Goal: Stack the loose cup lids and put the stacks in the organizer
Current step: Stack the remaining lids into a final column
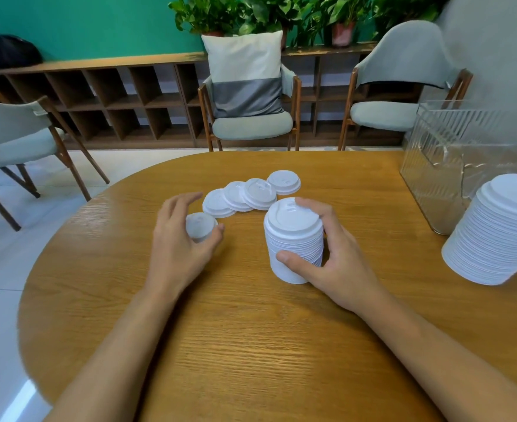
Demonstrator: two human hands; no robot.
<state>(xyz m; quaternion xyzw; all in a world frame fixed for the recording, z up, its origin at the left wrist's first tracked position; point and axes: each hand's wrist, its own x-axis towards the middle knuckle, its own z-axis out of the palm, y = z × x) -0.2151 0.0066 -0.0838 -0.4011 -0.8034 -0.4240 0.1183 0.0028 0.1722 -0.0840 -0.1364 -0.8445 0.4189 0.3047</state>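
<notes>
Gripping a tall stack of white cup lids, the right hand wraps it from the right side: thumb low across the near face, fingers curled over the top rim. The stack stands upright on the wooden table, near its centre.

Head view, left side: the left hand is partly closed around 1 single lid, thumb on its right edge, fingers arched above. The lid is blurred; cannot tell whether it touches the table.

Head view, beyond the hands: 4 loose lids lie flat in a row on the table. 3 of them overlap one another; the 4th, at the far right end, sits just beside them.

Head view, right edge: a larger stack of lids leans tilted on the table, partly cut off by the frame. Behind it stands a clear ribbed plastic organizer; no lids are visible in the part in view.
</notes>
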